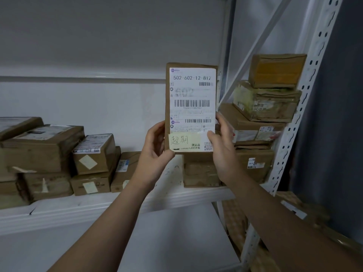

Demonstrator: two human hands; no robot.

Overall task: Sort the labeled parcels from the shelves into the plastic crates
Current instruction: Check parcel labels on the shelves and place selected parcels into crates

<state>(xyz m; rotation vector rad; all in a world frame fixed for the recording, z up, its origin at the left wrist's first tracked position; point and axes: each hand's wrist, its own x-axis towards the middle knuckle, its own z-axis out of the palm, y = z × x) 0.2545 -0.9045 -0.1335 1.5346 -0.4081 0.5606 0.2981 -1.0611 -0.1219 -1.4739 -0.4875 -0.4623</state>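
Two bare forearms are extending up from the bottom edge. The left hand (155,146) and right hand (222,146) are each gripping a lower side of a flat brown cardboard parcel (191,107), holding it upright in front of the white metal shelf (98,209). Its white shipping label (192,89) is facing the camera, with a pale yellow handwritten sticky note (183,141) covering its lower left corner. Stacked brown cardboard boxes (45,148) are sitting on the shelf behind.
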